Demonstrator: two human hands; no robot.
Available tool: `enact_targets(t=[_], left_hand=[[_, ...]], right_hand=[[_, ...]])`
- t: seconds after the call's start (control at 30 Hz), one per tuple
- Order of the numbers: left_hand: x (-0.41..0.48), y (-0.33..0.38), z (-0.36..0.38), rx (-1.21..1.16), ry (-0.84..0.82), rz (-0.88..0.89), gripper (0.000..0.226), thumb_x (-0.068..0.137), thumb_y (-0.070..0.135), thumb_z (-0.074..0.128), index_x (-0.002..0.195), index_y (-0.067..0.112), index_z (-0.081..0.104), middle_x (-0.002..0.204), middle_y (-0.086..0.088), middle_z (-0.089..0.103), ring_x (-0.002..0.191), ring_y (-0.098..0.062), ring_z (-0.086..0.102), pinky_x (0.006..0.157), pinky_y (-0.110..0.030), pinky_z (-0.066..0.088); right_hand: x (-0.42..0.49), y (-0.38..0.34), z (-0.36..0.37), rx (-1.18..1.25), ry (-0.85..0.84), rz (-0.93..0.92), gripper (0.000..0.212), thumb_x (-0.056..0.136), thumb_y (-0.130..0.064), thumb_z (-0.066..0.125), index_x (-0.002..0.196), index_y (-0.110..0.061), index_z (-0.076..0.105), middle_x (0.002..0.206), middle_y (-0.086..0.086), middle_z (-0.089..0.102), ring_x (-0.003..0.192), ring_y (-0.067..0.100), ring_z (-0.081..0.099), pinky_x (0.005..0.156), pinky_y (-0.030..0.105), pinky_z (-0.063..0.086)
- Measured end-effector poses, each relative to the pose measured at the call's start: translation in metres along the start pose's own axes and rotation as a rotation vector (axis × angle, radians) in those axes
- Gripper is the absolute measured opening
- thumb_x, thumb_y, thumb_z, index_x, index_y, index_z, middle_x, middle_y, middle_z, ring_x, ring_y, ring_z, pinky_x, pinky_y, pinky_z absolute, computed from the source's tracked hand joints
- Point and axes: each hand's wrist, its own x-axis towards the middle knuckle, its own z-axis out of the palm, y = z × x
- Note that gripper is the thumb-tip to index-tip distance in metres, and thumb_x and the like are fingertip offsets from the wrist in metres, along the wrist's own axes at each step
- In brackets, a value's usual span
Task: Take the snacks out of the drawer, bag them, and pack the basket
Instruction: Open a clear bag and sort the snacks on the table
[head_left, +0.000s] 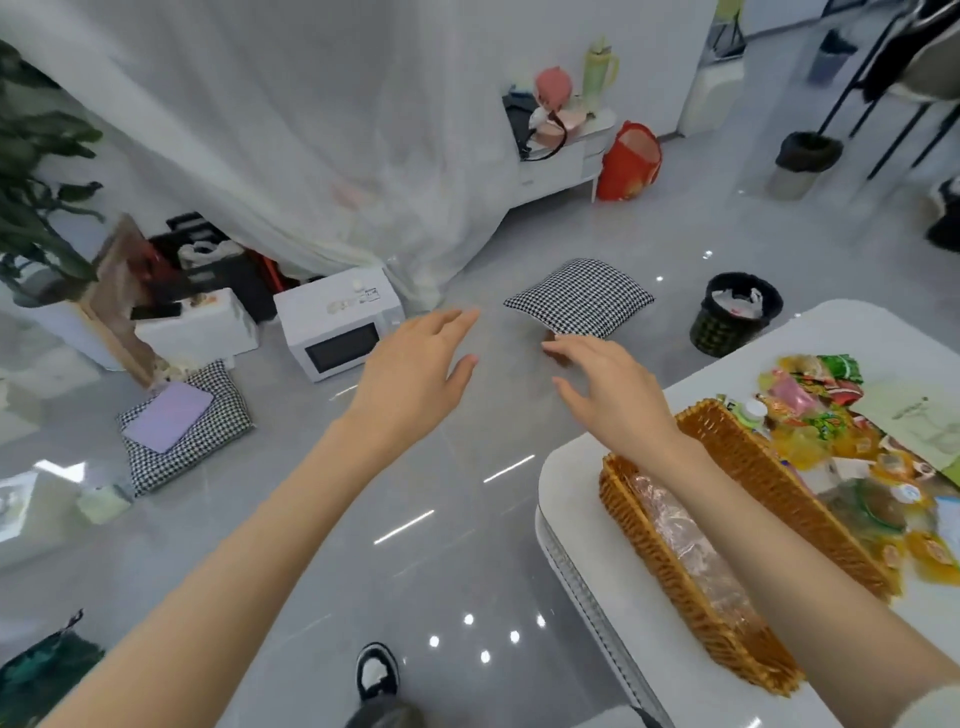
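A long wicker basket (748, 457) lies on the white table (841, 332) at the right, with a clear plastic bag (691, 551) inside it. Beside the basket, a heap of colourful snack packets (826, 415) is spread over the table. My right hand (613, 389) hovers above the floor just past the basket's far end, fingers relaxed and holding nothing. Further left, my left hand (415, 369) is stretched out over the floor with fingers straight and empty. No drawer is visible.
On the grey floor are a white microwave (337, 327), two houndstooth cushions (582, 296) (182, 426), a black waste bin (732, 312) and boxes by the white curtain. A white cabinet (561, 161) and a red bag (628, 161) stand at the back.
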Motion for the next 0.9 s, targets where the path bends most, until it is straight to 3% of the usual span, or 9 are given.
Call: enact_targets(t=[0.2,0.37,0.67,0.9], left_hand=[[0.09,-0.074,-0.007,-0.017,-0.036,0.241,0.049,0.099,0.029,0.047,0.146,0.021,0.038,0.146,0.003,0.044,0.131,-0.021,0.043,0.1,-0.035,0.037],[0.176,-0.091,0.001,-0.054,-0.103,0.465,0.05,0.098,0.031,0.048,0.146,0.022,0.04,0.143,0.002,0.048,0.127,-0.024,0.047,0.1,-0.037,0.039],[0.346,-0.038,0.056,-0.082,-0.159,0.827,0.049,0.099,0.034,0.045,0.146,0.023,0.038,0.145,0.002,0.046,0.129,-0.023,0.045,0.1,-0.035,0.038],[0.478,0.023,0.093,-0.083,-0.247,1.039,0.05,0.1,0.032,0.044,0.148,0.022,0.035,0.149,0.001,0.041,0.133,-0.021,0.041,0.105,-0.036,0.036]], right_hand=[[0.062,-0.035,0.027,-0.058,0.094,0.211,0.039,0.094,-0.024,0.055,0.133,-0.024,0.054,0.137,-0.007,0.053,0.124,0.019,0.048,0.093,0.041,0.048],[0.099,-0.043,0.025,-0.104,0.166,0.431,0.039,0.096,-0.024,0.053,0.135,-0.025,0.052,0.14,-0.006,0.051,0.125,0.019,0.047,0.095,0.039,0.046],[0.173,0.032,0.029,-0.166,0.373,0.75,0.037,0.094,-0.025,0.054,0.131,-0.025,0.055,0.135,-0.004,0.056,0.122,0.022,0.052,0.094,0.043,0.049],[0.244,0.114,0.001,-0.192,0.417,0.983,0.04,0.096,-0.022,0.053,0.136,-0.023,0.052,0.143,-0.005,0.049,0.123,0.021,0.05,0.086,0.035,0.048]])
